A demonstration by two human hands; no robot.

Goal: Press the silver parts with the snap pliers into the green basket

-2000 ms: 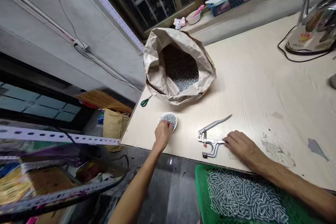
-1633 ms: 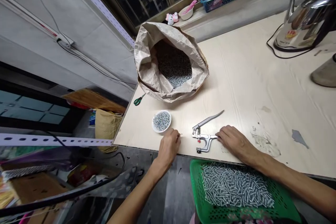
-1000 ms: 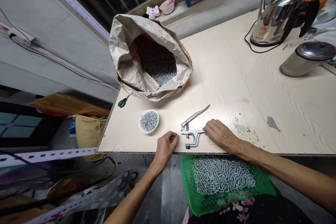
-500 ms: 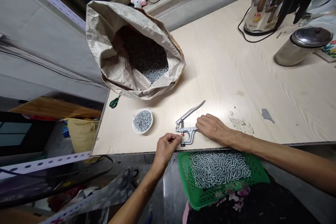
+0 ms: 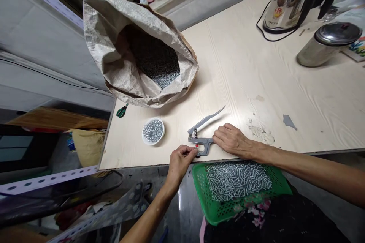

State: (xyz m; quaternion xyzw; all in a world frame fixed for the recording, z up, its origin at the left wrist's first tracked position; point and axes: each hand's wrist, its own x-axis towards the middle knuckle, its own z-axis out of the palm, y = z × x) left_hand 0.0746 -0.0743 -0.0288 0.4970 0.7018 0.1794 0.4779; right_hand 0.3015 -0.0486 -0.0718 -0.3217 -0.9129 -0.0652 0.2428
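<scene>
Metal press pliers (image 5: 203, 136) lie near the front edge of a pale wooden table (image 5: 256, 76), upper handle raised. My right hand (image 5: 232, 141) rests closed on the lower handle and holds the tool down. My left hand (image 5: 181, 158) pinches a small metal piece at the tool's jaw, fingers closed. A small white dish (image 5: 153, 131) full of small metal pieces sits to the left of the pliers.
A large paper sack (image 5: 137, 49) filled with metal pieces stands behind the dish, green scissors (image 5: 122, 111) beside it. A green basket (image 5: 236, 188) of metal pieces sits on my lap below the table edge. A steel kettle (image 5: 291, 0) and lidded pot (image 5: 327, 43) stand far right.
My left hand left the white dish and carried a small piece to the pliers' jaw. My right hand stayed on the handle. The view shifted down and right.
</scene>
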